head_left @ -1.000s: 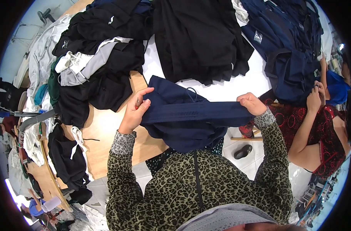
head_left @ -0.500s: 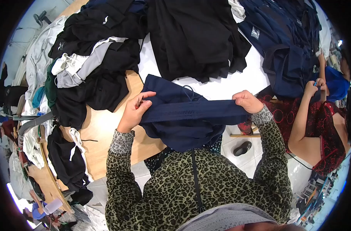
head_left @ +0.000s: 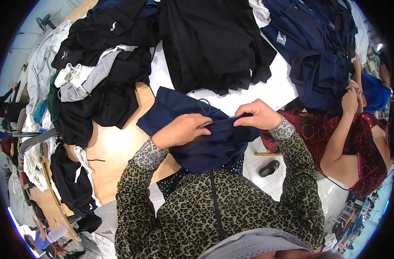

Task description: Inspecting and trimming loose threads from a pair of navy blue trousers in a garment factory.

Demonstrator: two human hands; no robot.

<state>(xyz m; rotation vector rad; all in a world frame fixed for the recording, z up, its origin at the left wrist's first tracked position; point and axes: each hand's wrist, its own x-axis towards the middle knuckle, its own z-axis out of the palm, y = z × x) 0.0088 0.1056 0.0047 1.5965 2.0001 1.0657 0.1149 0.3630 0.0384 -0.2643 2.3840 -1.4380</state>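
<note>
A pair of navy drawstring pants lies bunched over the near table edge and my lap, its cord loop showing at the top. My right hand pinches the waistband between thumb and fingers. Close by on the left, my left hand is closed at the same waistband. A thin metal tip pokes out at its fingertips, apparently from small thread snips; most of the tool is hidden in the palm.
Black garments are stacked beyond my hands on the white surface. Black, grey and white clothes heap at left on the wooden tabletop. At right, navy garments lie beside a co-worker's hands. A dark shoe is on the floor.
My hands were wide apart, stretching the waistband flat. They have come together, the left moving right and the right moving left, and the waistband is now gathered between them.
</note>
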